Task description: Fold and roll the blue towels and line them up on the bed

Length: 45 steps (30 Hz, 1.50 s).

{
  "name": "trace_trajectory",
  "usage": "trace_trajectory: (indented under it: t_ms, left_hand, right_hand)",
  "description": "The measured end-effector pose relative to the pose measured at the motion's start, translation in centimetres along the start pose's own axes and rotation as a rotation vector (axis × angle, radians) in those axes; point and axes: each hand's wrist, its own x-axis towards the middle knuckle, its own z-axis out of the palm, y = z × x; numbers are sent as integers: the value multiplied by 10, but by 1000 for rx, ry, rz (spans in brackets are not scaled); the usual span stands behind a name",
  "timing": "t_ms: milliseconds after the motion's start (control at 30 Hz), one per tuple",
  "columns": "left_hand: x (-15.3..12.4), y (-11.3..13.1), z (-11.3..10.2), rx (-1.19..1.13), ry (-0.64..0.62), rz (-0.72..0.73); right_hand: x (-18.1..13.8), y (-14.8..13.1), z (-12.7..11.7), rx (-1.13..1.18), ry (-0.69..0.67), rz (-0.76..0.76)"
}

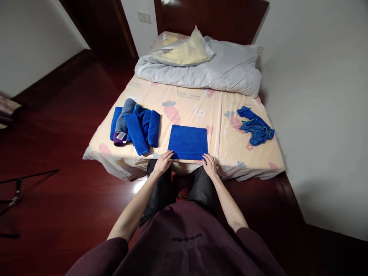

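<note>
A blue towel [188, 140] lies flat on the bed near its front edge, folded into a neat rectangle with a narrow fold along the near side. My left hand [163, 161] is at its near left corner, fingers curled on the edge. At the near right corner, my right hand [209, 165] pinches the edge in the same way. Off to the left is a pile of rolled towels [137, 132], mostly blue, with a grey-blue roll [125, 115] and a purple one [119, 140] bearing a white tag. A crumpled blue cloth [255, 126] with green edging rests on the right.
The bed [189, 103] has a peach sheet with a carrot print. Across its far end lie a bunched grey quilt [230, 69] and a pale yellow pillow [191, 50]. A wall [322, 115] runs along the right. A black metal stand [17, 188] is on the floor at left.
</note>
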Motion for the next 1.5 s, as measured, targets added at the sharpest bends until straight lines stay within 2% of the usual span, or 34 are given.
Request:
trace_trajectory:
  t_ms: [100, 267, 433, 567, 667, 800, 933, 1033, 1133, 1267, 1500]
  left_hand:
    - [3, -7, 8, 79, -60, -6]
    - [14, -11, 14, 316, -108, 13]
    - [31, -5, 8, 493, -199, 50]
    - [41, 1, -2, 510, -228, 62]
    - [36, 3, -10, 493, -219, 83]
    - [15, -1, -17, 362, -159, 63]
    - [0, -7, -18, 83, 5, -100]
    - [4, -6, -14, -113, 110, -203]
    - [14, -1, -9, -250, 181, -272]
    - [21, 0, -4, -274, 228, -336]
    - [12, -16, -2, -183, 262, -384]
  right_hand:
    - [-2, -5, 1, -51, -130, -48]
    - [7, 0, 8, -122, -127, -8]
    - [26, 3, 13, -205, -143, 17]
    - [41, 2, 12, -223, -154, 69]
    - [40, 3, 6, -187, -135, 93]
    - [22, 10, -4, -43, -104, 58]
    - [5, 19, -5, 267, -57, 112]
    - [5, 23, 1, 429, 34, 207]
    - [11, 25, 9, 484, 122, 293]
    - [15, 30, 17, 495, 151, 356]
    - [12, 37, 17, 447, 108, 345]
